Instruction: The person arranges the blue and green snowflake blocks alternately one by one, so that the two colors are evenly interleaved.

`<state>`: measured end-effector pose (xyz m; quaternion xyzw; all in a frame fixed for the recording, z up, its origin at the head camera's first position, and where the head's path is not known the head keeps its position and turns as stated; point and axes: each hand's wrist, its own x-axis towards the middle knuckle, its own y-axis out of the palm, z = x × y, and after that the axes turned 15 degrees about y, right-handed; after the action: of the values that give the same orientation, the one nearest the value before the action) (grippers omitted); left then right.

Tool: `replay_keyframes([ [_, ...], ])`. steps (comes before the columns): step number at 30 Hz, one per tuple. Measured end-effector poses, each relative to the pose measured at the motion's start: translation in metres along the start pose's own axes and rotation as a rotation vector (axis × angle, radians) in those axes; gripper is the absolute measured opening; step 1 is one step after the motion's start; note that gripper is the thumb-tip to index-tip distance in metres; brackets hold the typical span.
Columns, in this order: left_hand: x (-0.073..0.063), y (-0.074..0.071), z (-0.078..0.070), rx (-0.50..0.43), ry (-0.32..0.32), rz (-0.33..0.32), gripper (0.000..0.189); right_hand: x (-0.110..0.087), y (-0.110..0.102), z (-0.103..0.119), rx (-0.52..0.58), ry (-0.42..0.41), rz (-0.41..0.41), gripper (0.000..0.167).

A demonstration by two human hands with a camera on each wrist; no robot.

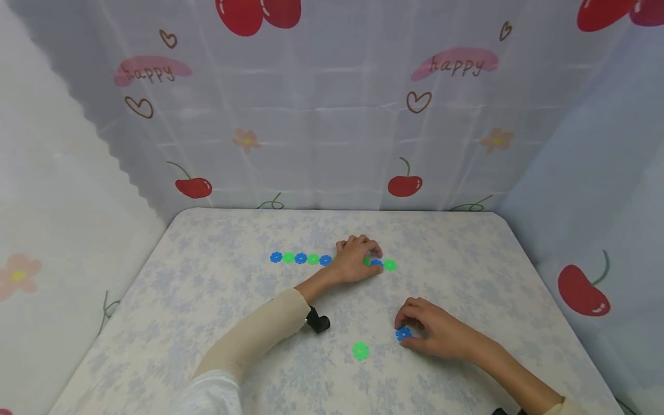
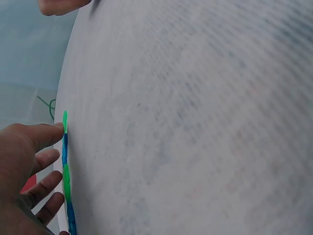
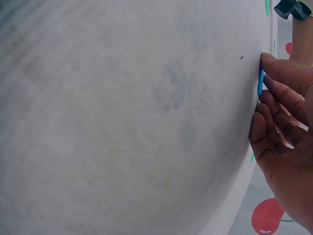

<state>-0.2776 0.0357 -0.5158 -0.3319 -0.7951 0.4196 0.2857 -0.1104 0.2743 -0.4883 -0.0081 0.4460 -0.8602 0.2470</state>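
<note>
A row of flat notched plastic discs, blue alternating with green, lies across the table's far half. My left hand (image 1: 355,259) reaches over the row and hides its middle. The thumb and fingers rest spread at a blue disc (image 1: 377,263), beside the green disc (image 1: 390,265) at the right end; the left wrist view shows the fingertips right at the row's edge. Nearer and to the right, my right hand (image 1: 441,331) pinches another blue disc (image 1: 403,334) between thumb and fingers, low over the tabletop. A loose green disc (image 1: 360,350) lies flat to its left.
The table (image 1: 218,242) wears a pale floral cover. Behind it and at both sides hang curtains (image 1: 332,115) with cherry and heart prints. A small black camera (image 1: 317,320) sits on the left wrist beside a beige sleeve (image 1: 259,334).
</note>
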Motion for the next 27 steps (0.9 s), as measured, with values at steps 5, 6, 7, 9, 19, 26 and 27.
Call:
replay_keyframes([
  [5, 0.005, 0.005, -0.002, 0.004, 0.018, 0.004, 0.031, 0.001, 0.002, 0.0, 0.015, -0.006, -0.003, 0.017],
  [6, 0.005, 0.005, -0.002, 0.006, 0.02, 0.006, 0.031, 0.001, 0.002, 0.001, 0.017, -0.005, -0.006, 0.018],
  [7, 0.006, 0.006, -0.003, 0.005, 0.021, 0.006, 0.03, 0.001, 0.001, 0.001, 0.018, -0.001, -0.009, 0.02],
  [9, 0.008, 0.007, -0.003, 0.013, 0.022, 0.007, 0.03, 0.0, 0.0, 0.003, 0.016, 0.012, -0.015, 0.025],
  [19, 0.009, 0.009, -0.008, 0.016, 0.013, -0.003, 0.023, -0.004, -0.003, -0.001, 0.034, 0.03, -0.013, 0.022],
  [26, 0.01, 0.013, -0.008, 0.017, 0.016, -0.012, 0.022, -0.003, -0.005, -0.005, 0.094, 0.029, -0.003, 0.024],
  [27, 0.011, 0.013, -0.009, 0.015, 0.017, -0.012, 0.022, -0.003, -0.005, -0.006, 0.102, 0.028, -0.005, 0.024],
])
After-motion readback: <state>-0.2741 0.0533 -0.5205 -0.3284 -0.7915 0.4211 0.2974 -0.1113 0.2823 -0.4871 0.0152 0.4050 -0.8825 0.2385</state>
